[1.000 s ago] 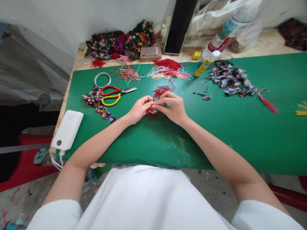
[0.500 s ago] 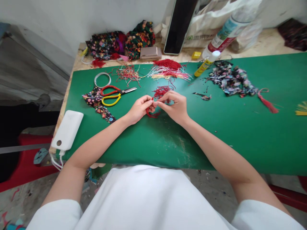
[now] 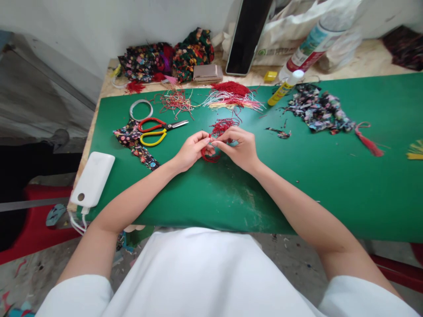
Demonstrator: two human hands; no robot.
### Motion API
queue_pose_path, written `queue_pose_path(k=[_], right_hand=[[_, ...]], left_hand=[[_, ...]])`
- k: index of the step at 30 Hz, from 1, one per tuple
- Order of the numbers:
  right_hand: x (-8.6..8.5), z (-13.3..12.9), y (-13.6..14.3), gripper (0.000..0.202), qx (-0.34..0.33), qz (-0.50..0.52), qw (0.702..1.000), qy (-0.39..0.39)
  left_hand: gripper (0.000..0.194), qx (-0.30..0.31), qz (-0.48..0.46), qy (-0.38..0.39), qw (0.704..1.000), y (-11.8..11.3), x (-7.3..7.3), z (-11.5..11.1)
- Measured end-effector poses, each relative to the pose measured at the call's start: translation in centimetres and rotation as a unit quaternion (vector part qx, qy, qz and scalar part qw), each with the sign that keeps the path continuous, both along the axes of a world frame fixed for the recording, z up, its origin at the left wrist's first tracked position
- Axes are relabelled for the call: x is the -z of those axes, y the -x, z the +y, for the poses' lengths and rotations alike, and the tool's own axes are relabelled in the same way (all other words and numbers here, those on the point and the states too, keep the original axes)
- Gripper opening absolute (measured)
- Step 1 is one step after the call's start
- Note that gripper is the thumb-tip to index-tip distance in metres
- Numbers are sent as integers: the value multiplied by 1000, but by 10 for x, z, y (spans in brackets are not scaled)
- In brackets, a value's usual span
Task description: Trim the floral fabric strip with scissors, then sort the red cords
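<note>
My left hand [image 3: 191, 151] pinches a red tassel [image 3: 210, 158] between thumb and forefinger, and its strands hang in a loop below the fingertips. Close beside it, my right hand [image 3: 242, 148] has thumb and forefinger pressed together at the tassel's upper end; whatever lies in that pinch is too small to make out. Just behind the fingers is a small pile of dark red cords [image 3: 223, 126]. Scissors [image 3: 155, 130] with one red and one yellow handle lie left of my hands, partly over a floral fabric strip [image 3: 142, 149].
Tangled cords [image 3: 176, 102] and a bundle of red and white tassels [image 3: 233, 94] lie farther back. A glue stick [image 3: 283, 90], floral scraps [image 3: 319, 110] and a red tassel [image 3: 369, 140] are to the right. Tape roll [image 3: 131, 108] and white power bank [image 3: 94, 178] sit left.
My right hand has shifted very slightly to the left, its fingers a little more curled. My left hand keeps its grip on the tassel, almost unmoved.
</note>
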State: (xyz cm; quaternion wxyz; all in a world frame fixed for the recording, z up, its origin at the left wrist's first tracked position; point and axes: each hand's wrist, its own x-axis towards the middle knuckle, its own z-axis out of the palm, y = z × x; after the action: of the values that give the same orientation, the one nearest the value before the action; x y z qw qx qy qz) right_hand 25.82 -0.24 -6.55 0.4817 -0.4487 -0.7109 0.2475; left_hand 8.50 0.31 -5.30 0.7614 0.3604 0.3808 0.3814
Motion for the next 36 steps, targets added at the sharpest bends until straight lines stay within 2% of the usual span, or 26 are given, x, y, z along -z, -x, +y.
queue_pose_path(k=[5, 14, 26, 36], right_hand=[[0, 0, -1, 47, -1, -26, 999, -20], [-2, 1, -3, 50, -8, -78, 996, -48], [0, 2, -5, 48, -26, -99, 992, -69], [4, 3, -5, 43, -31, -95, 987, -125]], left_hand=[[20, 25, 0, -13, 1000, 0, 1, 0], [20, 19, 14, -30, 999, 0, 2, 1], [19, 36, 27, -68, 997, 1, 9, 2], [23, 64, 23, -93, 993, 1, 12, 4]])
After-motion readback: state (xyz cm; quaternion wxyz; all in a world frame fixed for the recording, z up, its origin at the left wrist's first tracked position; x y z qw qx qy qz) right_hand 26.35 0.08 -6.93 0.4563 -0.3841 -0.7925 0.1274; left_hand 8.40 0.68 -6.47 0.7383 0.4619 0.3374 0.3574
